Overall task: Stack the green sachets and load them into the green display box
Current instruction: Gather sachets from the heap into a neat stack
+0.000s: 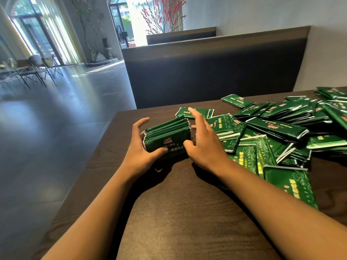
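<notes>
A stack of green sachets (169, 136) stands on edge on the dark wooden table (187, 212), near its left edge. My left hand (139, 147) holds the stack's left end, thumb on the front face and fingers spread behind it. My right hand (204, 145) holds the right end, thumb on the front face and fingers reaching over the back. A large loose pile of green sachets (277, 128) sprawls to the right of my right hand. No green display box shows in this view.
A dark padded bench back (216, 72) rises just beyond the table's far edge. The table's left edge drops to a grey floor (56, 119). One sachet (183, 112) lies flat behind the stack, and another (293, 184) lies close to my right forearm.
</notes>
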